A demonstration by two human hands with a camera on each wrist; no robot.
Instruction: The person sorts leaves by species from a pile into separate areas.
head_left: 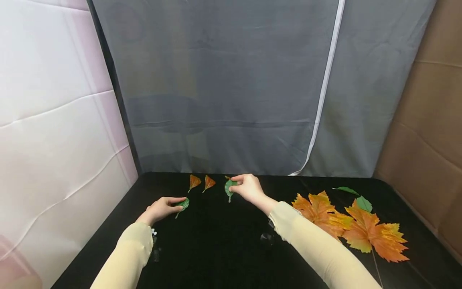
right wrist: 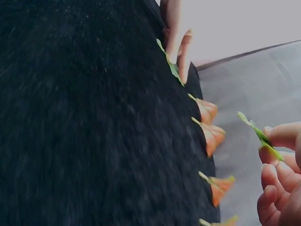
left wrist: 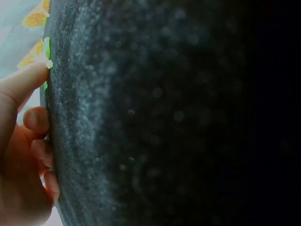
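Leftmost, the person's left hand (head_left: 161,208) lay on the black felt-like tabletop (head_left: 216,245), its straight fingers pressing a small green fabric leaf (head_left: 183,205) flat, seemingly to fix its place in a row. Beyond it lay two small orange fan-shaped leaves (head_left: 201,182). Further right, the right hand (head_left: 247,187) pinched a second green leaf (head_left: 229,187) just above the cloth, with large orange maple leaves (head_left: 351,226) well apart; no container showed.
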